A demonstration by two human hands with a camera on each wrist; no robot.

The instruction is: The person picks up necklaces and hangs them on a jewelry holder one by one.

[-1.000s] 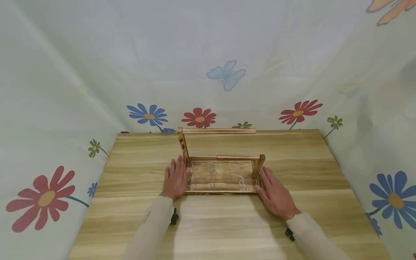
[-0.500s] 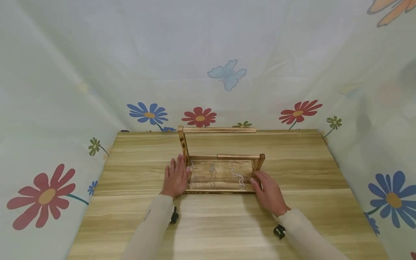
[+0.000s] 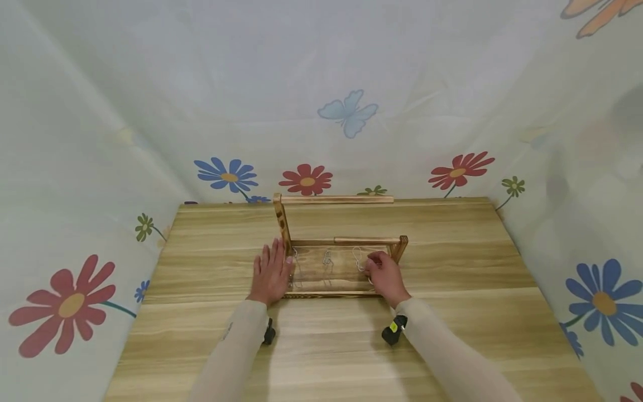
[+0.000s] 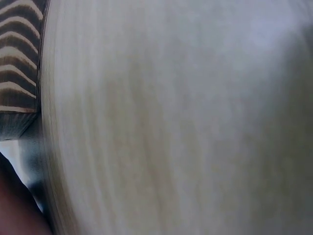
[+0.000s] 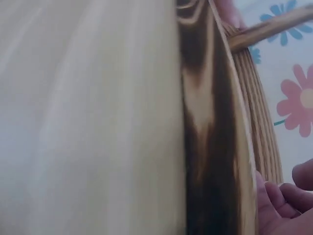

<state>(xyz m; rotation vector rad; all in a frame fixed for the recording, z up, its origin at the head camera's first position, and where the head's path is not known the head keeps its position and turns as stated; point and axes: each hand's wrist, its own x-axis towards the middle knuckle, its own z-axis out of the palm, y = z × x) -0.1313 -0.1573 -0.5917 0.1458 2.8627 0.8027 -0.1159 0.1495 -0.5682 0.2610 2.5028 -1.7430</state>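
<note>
A brown wooden display rack [image 3: 282, 223] stands on the table, with a long upper bar, a lower bar and a shallow tray. My left hand [image 3: 271, 273] lies flat along the rack's left end, fingers straight, thumb at the tray's edge. My right hand [image 3: 387, 279] is over the tray's right part, fingers curled at a white necklace [image 3: 358, 257]. Its fingers hide part of the strand, so whether they pinch it is unclear. A silvery chain [image 3: 327, 259] lies mid-tray, and another thin chain [image 3: 296, 268] lies near my left thumb.
The wood-grain table [image 3: 211, 234] extends around the rack. Behind and at both sides hangs a pale cloth [image 3: 271, 84] printed with flowers and a butterfly. The rack's short right post [image 3: 399, 249] stands just beyond my right hand.
My right hand has moved left from outside the rack's right end, over the tray edge to the white necklace, its fingers curling. My left hand and the rack have stayed put.
</note>
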